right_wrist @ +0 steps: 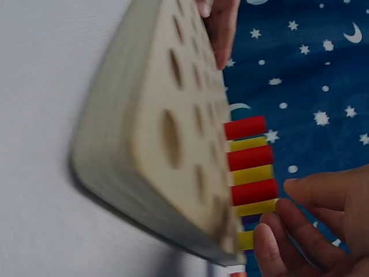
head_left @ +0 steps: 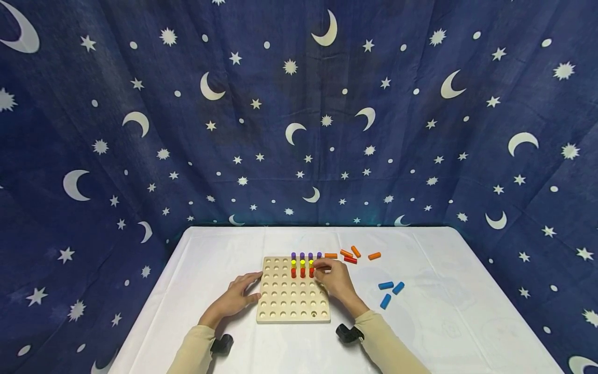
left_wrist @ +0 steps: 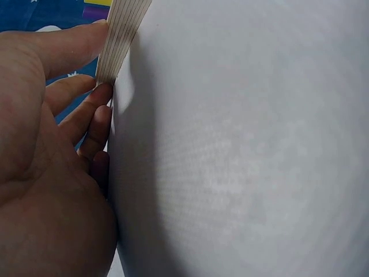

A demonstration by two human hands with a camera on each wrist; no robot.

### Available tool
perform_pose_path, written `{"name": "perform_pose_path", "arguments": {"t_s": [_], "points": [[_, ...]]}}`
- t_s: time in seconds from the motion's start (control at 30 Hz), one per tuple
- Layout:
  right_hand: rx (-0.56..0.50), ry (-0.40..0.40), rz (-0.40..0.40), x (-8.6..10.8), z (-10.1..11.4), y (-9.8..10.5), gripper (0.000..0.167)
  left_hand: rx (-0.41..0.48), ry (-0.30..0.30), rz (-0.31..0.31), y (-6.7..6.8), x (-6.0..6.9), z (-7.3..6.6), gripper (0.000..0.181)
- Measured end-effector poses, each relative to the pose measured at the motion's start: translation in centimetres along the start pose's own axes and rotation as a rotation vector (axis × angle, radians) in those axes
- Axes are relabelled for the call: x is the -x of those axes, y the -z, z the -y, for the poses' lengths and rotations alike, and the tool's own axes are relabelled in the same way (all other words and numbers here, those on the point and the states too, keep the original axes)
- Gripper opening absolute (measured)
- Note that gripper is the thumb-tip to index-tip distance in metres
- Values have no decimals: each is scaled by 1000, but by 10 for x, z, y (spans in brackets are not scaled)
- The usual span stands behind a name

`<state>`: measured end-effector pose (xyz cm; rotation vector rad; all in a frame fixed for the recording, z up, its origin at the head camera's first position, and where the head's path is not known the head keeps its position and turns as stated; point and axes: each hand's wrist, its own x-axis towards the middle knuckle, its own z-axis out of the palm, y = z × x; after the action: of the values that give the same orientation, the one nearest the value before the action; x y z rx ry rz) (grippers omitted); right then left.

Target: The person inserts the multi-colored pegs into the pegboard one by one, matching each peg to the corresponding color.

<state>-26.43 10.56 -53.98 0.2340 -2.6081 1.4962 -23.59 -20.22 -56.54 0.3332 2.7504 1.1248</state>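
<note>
A square wooden pegboard (head_left: 274,304) with rows of round holes lies on the table. Purple pegs (head_left: 301,256) stand along its far right edge, then yellow pegs (head_left: 302,264), then three red pegs (head_left: 302,272). My left hand (head_left: 235,297) rests against the board's left side, thumb and fingertips touching the edge. Over the right part of the board, my right hand (head_left: 337,280) has its thumb and forefinger parted at the top of the nearest red peg (right_wrist: 254,191). In the right wrist view those fingertips sit just past the peg's end and do not wrap round it.
Loose orange pegs (head_left: 375,256) and one red peg (head_left: 350,260) lie beyond the board's far right corner. Three blue pegs (head_left: 385,285) lie farther right on the white tablecloth (head_left: 448,322). A dark blue star-and-moon curtain (head_left: 261,171) hangs behind the table.
</note>
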Motion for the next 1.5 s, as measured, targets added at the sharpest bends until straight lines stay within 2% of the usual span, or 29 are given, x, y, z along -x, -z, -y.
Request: {"name": "perform_pose_path", "arguments": {"t_s": [0.2,0.4,0.67,0.87,1.17,1.5], "points": [[-18,85,-24,3,17,16,19,7,-8,-8,0,0,-1,61],[-19,107,-41,6,31,34,20,7,-5,-2,0,-1,0,62],[12,138,-78,6,34,56,18,0,-18,5,0,-1,0,62],[35,99,-96,3,22,70,19,3,-7,2,0,0,1,62],[5,68,-150,-5,0,89,19,-3,-10,4,1,0,0,62],[52,22,-179,-11,-26,96,21,1,4,6,0,0,0,62]]}}
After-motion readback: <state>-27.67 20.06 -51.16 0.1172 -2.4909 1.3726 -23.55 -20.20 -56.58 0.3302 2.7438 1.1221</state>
